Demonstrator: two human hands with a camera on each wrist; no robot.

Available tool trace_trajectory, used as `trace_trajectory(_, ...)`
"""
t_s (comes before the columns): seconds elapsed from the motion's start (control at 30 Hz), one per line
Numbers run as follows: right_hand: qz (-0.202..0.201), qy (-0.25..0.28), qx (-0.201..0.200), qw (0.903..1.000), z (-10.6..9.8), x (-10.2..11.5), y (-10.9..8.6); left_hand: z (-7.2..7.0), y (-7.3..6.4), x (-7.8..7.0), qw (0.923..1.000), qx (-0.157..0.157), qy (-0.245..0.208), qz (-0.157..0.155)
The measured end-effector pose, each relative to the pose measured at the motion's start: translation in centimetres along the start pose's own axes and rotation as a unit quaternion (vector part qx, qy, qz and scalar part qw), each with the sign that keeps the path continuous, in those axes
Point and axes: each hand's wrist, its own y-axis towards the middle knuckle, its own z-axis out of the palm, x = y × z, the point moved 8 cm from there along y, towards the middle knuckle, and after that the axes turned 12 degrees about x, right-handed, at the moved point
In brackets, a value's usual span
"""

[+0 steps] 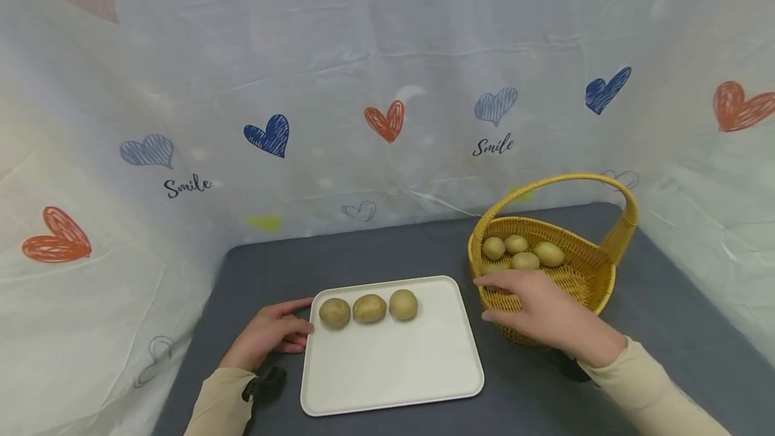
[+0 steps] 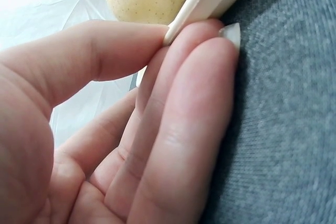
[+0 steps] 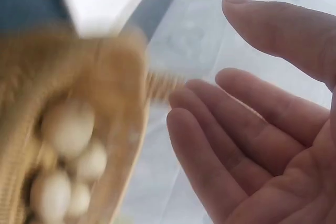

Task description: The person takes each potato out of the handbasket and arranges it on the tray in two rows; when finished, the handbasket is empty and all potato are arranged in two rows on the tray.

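A white tray lies on the dark cloth, with three potatoes in a row along its far edge. At its left side my left hand pinches the rim; in the left wrist view the thumb lies on the tray's edge and the other fingers curl against it from below. My right hand is above the near-left rim of a yellow wicker basket, holding nothing. Its fingers are spread and slightly bent in the right wrist view. Several potatoes sit inside the basket, one partly hidden behind the hand.
The basket's tall arched handle rises above it. A white curtain printed with hearts hangs behind and at both sides of the grey cloth-covered table. Dark straps with cameras are on the wrists.
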Motion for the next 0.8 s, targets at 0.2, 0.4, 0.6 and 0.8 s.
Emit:
trace_trajectory(0.2, 0.051, -0.029, -0.006, 0.9983, -3.0, -4.6, -1.1, 0.2, -0.3, -0.2, 1.0000, 0.004, 0.001, -0.001)
trace_trajectory(0.4, 0.090, -0.029, 0.028, 0.9951, -5.0, -9.5, -1.2, 0.2, -0.1, -0.1, 1.0000, 0.001, 0.000, -0.004)
trace_trajectory(0.6, 0.099, -0.059, 0.056, 0.9918, -5.7, -12.2, -0.3, -0.1, 0.1, 0.4, 1.0000, 0.003, 0.006, -0.007)
trace_trajectory(0.8, 0.108, -0.064, 0.085, 0.9885, -5.1, -13.4, 0.7, 0.2, 0.2, 0.3, 0.9999, 0.008, 0.001, -0.007)
